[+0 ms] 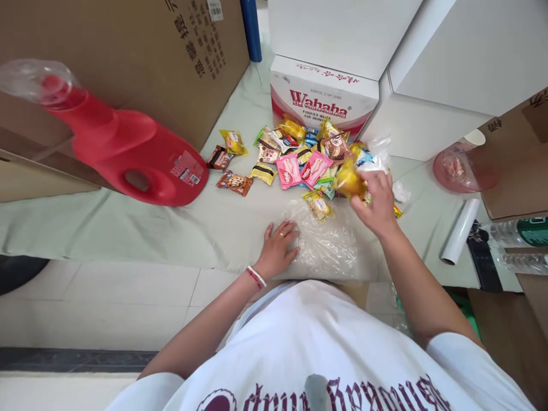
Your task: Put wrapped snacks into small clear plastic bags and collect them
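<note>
Pinched between the fingers of my right hand [377, 201] is a yellow-wrapped snack [349, 179], blurred by motion, at the right side of a heap of packaged snacks. My left hand [277, 246] lies flat with fingers spread, its fingertips on the left edge of a clear plastic bag [327, 245] that lies flat on the table. Just above the bag is another yellow snack packet [318, 205]. Two pink packets [289, 170] are in the middle of the heap. Off to the left lie a brown cookie packet [234, 183], a dark brown packet [220, 158] and a yellow packet [233, 142].
A big red bottle [141, 154] stands at the left, before a brown carton [128, 51]. Behind the heap is a Wahaha water box [323, 97] under white boxes. To the right are a pink container [460, 168], a white roll [461, 231] and clear bottles [514, 233].
</note>
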{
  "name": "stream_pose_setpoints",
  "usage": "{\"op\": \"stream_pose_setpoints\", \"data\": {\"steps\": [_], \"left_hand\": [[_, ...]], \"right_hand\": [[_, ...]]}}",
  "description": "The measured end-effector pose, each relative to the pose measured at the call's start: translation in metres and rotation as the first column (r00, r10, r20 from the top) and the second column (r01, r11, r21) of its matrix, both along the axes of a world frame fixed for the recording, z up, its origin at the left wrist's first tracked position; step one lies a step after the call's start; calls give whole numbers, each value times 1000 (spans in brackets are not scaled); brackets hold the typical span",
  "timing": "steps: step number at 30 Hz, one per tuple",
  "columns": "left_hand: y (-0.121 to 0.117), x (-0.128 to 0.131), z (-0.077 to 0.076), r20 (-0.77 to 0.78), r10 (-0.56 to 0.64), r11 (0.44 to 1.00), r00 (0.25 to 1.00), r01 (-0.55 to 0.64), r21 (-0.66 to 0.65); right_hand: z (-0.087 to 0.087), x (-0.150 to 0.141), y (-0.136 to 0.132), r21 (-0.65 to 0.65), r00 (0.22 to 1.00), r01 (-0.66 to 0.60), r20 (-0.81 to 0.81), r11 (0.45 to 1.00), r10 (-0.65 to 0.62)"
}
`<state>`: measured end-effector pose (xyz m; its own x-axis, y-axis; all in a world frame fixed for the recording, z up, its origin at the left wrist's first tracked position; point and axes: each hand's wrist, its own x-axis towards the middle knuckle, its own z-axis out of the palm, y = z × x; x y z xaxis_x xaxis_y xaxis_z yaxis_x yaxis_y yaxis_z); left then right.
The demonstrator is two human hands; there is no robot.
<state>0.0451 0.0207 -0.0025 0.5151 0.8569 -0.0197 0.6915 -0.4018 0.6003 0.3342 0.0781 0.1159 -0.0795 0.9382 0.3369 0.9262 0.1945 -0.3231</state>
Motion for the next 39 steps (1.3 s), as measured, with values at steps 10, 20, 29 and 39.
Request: {"op": "stream_pose_setpoints", "data": {"steps": [10, 20, 29, 39], "left_hand": [[-21, -4, 4, 177, 621, 765, 764, -640, 77], [-37, 13, 21, 420, 606, 782, 676, -407, -473], [-44, -51, 26, 310, 677, 731, 667, -656, -187], [-68, -28, 2, 53, -69, 958, 996, 51, 281]], "right_hand": [[-72, -45, -60, -341, 945, -304, 11, 890, 327], [-93, -13, -178, -240, 924, -383, -89, 892, 373], [-60, -1, -149, -254, 817, -446, -506, 859, 275], [-50, -21, -39, -593, 887, -330, -462, 735, 25]]}}
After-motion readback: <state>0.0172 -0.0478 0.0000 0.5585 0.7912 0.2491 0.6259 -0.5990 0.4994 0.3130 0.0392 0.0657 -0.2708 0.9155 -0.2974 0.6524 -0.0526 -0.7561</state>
